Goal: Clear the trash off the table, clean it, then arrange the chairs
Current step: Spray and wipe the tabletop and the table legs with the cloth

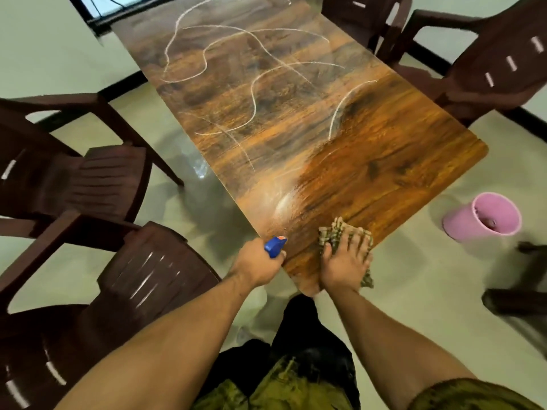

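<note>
A long wood-grain table [370, 161] runs away from me, marked with white squiggly lines [254, 93] across its far and middle part. The near right part looks wiped and glossy. My left hand [256, 264] grips a spray bottle with a blue nozzle [275, 245] at the table's near edge; the bottle body is hidden below the hand. My right hand [344, 261] presses flat on a checked cloth [340, 232] at the table's near corner.
Dark brown plastic chairs stand around: two on the left [97, 179] [142, 279], two at the far right [488, 63] [364, 16]. A pink bucket [482, 217] sits on the pale tiled floor to the right. Another dark chair's legs [521, 300] show at the right edge.
</note>
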{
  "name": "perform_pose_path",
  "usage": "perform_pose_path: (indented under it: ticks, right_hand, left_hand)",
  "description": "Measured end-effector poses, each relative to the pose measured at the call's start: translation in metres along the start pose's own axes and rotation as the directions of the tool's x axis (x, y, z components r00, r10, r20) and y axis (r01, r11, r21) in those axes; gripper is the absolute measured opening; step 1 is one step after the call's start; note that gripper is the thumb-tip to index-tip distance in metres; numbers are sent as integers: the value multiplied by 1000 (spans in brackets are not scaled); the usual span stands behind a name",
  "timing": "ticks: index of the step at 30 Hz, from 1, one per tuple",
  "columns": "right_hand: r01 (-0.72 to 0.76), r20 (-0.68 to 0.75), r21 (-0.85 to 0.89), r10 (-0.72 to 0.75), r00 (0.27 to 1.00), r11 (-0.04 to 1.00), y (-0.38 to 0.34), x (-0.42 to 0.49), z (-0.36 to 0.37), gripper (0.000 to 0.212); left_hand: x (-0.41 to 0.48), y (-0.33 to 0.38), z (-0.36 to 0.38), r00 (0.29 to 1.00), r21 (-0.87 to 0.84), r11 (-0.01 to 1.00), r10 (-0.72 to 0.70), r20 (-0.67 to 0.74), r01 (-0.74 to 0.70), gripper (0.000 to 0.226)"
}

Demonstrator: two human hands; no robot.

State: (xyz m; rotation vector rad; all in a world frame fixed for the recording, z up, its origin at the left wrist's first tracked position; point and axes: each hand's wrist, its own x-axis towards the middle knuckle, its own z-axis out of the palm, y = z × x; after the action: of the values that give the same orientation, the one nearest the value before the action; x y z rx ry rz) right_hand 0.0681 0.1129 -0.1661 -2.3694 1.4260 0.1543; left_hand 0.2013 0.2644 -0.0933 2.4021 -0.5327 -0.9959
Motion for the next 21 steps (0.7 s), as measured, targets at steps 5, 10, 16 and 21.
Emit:
perform_pose_path:
  ticks: [5,10,16,21]
  right_hand:
    - [495,118,-165,-481,869,853,-23,-69,40,73]
    - [886,379,-126,-803,459,447,34,-20,-4,63]
    - [-23,58,-53,26,998,998,-70,20,4,69]
    - [645,343,-187,-566,750,741,-152,5,22,65]
  left_hand:
    - [-5,-7,-6,1000,46,999,16,13,-17,38]
    - [7,-4,-26,999,50,998,32,13,-32,38]
    - [26,0,-55,1000,35,999,13,-21,-12,31]
    - [48,-3,-85,994,2,999,-46,-98,47,29]
